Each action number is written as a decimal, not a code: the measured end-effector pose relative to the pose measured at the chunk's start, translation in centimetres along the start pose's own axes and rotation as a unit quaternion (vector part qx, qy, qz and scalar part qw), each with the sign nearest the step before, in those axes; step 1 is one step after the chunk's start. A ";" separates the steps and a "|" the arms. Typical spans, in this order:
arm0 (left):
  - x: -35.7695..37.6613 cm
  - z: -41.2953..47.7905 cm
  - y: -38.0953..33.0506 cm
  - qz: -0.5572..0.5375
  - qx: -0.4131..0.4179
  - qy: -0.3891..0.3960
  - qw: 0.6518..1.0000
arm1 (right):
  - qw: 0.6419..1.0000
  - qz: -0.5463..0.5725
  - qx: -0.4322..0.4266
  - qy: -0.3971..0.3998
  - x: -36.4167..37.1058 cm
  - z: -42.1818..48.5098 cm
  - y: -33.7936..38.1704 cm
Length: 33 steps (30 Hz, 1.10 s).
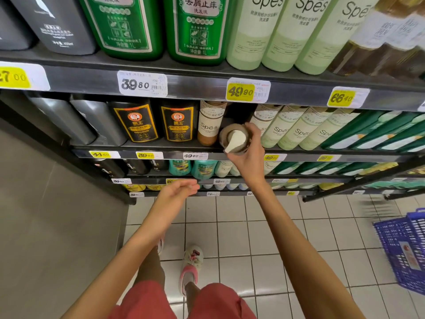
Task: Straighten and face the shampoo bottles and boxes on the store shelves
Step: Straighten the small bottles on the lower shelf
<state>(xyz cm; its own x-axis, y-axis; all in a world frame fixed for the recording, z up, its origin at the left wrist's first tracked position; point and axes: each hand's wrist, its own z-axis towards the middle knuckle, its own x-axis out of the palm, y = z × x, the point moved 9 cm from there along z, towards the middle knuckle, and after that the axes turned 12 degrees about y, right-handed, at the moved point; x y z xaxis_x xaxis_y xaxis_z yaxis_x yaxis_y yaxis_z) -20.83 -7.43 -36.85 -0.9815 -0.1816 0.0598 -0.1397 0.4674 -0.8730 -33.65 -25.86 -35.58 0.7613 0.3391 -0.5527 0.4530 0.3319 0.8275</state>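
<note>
Gripping the brown pump bottle (234, 139) at the front edge of the dark shelf (170, 155), the right hand (249, 155) has fingers wrapped round it, left hand (178, 189) loose-fingered and empty above white floor tiles (253, 226), blue basket (404, 245) nearby.

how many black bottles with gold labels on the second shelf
2: the left black bottle beside the grey bottles, the right black bottle beside the brown Spes bottle. More may hide behind.

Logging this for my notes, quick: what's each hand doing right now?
Left hand: open, fingers relaxed, holding nothing.
Right hand: grips the brown pump bottle in front of the shelf.
</note>
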 end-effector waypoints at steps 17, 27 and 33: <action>5.9 -2.6 -1.2 0.197 0.075 -0.048 0.976 | 0.948 0.261 0.181 0.029 -4.4 -7.6 5.1; 6.0 -4.0 -2.8 0.108 0.113 0.039 0.987 | 0.791 0.553 0.170 0.202 -0.5 -9.1 6.6; 8.5 -5.0 -1.1 -0.165 0.058 0.243 0.954 | 0.674 0.664 0.131 0.297 2.0 -10.3 8.5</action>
<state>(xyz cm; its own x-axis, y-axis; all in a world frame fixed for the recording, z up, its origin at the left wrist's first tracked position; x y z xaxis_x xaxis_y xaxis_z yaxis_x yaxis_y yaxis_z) -29.66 -5.18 -32.92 -0.8347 0.1332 0.5343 -0.4647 0.3502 -0.8133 -33.05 -13.27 -30.66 0.2919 0.5018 0.8142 -0.3188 -0.7515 0.5775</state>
